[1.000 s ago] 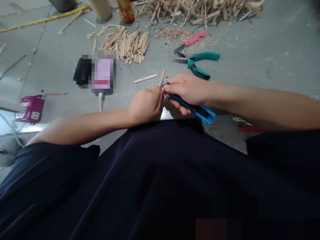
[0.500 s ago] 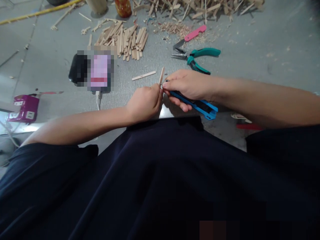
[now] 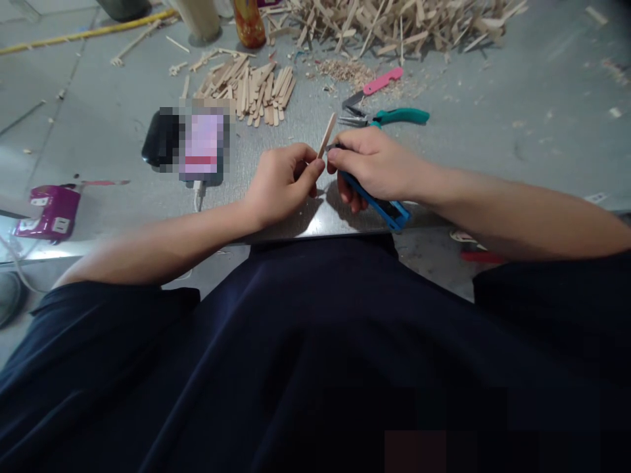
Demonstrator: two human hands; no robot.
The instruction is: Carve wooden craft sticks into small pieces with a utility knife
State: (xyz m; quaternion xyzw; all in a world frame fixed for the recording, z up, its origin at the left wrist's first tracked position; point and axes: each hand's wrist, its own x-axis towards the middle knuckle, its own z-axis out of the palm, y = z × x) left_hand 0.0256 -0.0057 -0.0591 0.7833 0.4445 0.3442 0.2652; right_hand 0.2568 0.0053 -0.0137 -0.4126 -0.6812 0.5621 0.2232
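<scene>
One wooden stick (image 3: 327, 136) beside one blue cutter (image 3: 377, 198)

The left hand (image 3: 280, 180) was closed in a pinch on the near end of the wooden stick, above the near side of the surface (image 3: 473, 138). The long axis slanted far and slightly right. The right hand (image 3: 374, 161) was curled around the blue cutter, its front end just right of the stick; blade contact could not be determined. The left hand was nearer, touching the stick. No brand or label was legible; the phone (image 3: 204, 141) screen was pixelated.
</scene>
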